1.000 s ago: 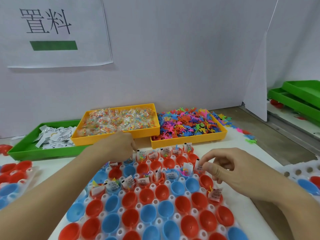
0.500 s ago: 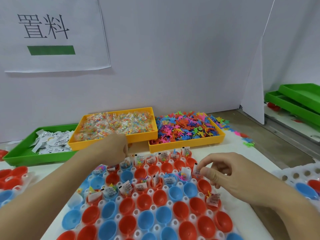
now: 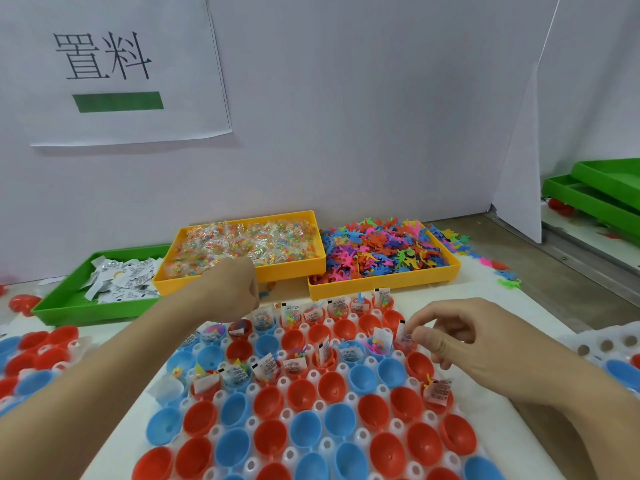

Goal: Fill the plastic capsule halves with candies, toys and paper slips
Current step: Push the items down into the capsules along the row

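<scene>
A white holder tray [image 3: 343, 370] carries several red capsule halves [image 3: 301, 393] and blue capsule halves [image 3: 362, 379]. The far rows hold candies, toys and slips; the near rows are empty. My left hand [image 3: 232, 292] is curled in a fist over the far left corner of the tray, and its fingers hide anything inside. My right hand [image 3: 457, 344] pinches a paper slip [image 3: 403, 336] over a red half at the right edge. Behind stand a yellow tray of candy packets [image 3: 242, 277], a yellow tray of toys [image 3: 381, 285] and a green tray of slips [image 3: 86, 311].
More capsule holder trays lie at the left edge [image 3: 31, 358] and right edge [image 3: 606, 351]. Stacked green trays [image 3: 595, 192] sit far right behind a white partition. Loose toys [image 3: 505, 278] are scattered right of the toy tray. A paper sign [image 3: 114, 71] hangs on the back wall.
My left hand has drifted a little left along the far row, still curled. My right hand keeps pinching the slip over the same spot.
</scene>
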